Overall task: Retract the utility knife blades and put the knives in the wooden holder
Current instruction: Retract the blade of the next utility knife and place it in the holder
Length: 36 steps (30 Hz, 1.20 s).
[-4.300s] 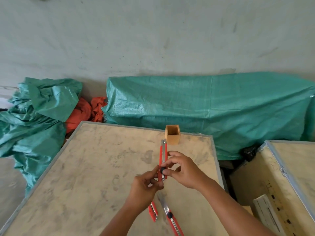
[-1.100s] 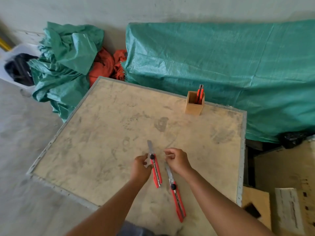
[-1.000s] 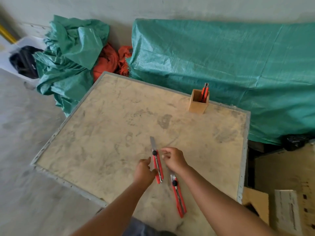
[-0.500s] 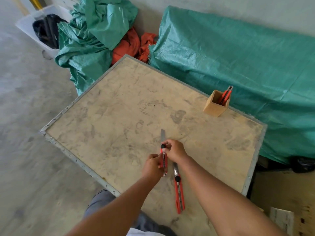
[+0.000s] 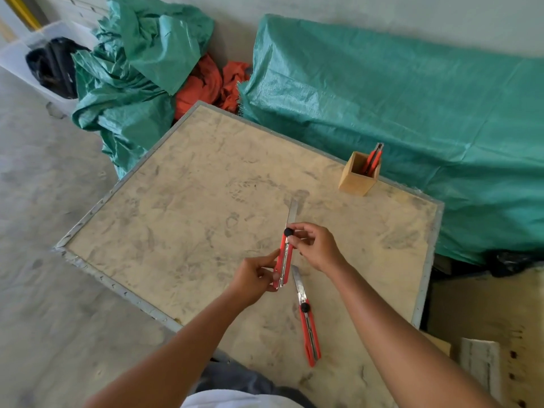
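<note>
1. Utility knife in hand (image 5: pixel 283 260): held just above the bench (image 5: pixel 176 216) near its front middle, red body upright along the line of sight, blade fully out and pointing away from the person. Retraction not yet done.
2. Left hand (image 5: pixel 254 279): its grip is closed on the lower end of this knife's body, thumb and fingers pinching the red handle to steady it.
3. Right hand (image 5: pixel 316 248): its grip is narrow, fingertips closed on the black slider knob at the top of the same handle. Judged to be the start of drawing the blade back.
4. Second knife (image 5: pixel 307 325): lying flat on the bench just right of and below the hands, untouched, blade extended toward the held knife. Both steps remain for it.
5. Wooden holder (image 5: pixel 357 176): standing upright near the far right corner of the bench, well apart from the hands. One red knife (image 5: pixel 372 160) stands in it, leaning against the right wall; its blade looks retracted, though the tip is too small to confirm.
6. Assessment: one knife of the three visible is stowed. Remaining work, as judged from the layout: retract and stow the held knife, then retract and stow the one on the bench. The task stands at roughly one third complete.
7. Hazard noted: two exposed blades lie close to the fingers.
</note>
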Available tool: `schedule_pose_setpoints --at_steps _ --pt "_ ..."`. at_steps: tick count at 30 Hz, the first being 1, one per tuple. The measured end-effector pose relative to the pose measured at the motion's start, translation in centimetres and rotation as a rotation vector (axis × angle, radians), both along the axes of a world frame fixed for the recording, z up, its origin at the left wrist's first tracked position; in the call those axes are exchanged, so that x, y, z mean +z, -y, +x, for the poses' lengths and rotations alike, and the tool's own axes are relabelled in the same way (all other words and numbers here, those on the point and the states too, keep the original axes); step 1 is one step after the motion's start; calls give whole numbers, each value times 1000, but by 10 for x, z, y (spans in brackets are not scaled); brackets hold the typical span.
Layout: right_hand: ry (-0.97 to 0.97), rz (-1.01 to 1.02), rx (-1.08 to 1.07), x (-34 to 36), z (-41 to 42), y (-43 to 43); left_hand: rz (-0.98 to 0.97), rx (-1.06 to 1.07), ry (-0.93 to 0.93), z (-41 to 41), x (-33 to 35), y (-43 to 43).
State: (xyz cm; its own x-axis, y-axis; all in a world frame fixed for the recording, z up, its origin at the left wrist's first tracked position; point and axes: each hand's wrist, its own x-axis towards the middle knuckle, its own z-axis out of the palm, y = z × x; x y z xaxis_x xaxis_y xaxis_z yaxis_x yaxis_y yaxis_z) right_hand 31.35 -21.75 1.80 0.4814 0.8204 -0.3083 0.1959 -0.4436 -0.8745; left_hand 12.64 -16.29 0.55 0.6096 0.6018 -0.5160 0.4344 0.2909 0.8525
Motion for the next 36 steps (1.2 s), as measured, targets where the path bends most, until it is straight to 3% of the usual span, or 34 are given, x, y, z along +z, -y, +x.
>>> schedule_pose_setpoints --at_steps 12,19,29,36 --pt "110 38 234 43 -20 20 -71 113 180 0 43 -25" --pt "96 40 205 57 -21 27 -154 36 240 -1 58 -33" --pt "99 54 126 70 -18 29 -61 -61 237 9 69 -36" --pt "208 130 59 73 -19 32 -46 -93 254 14 75 -36"
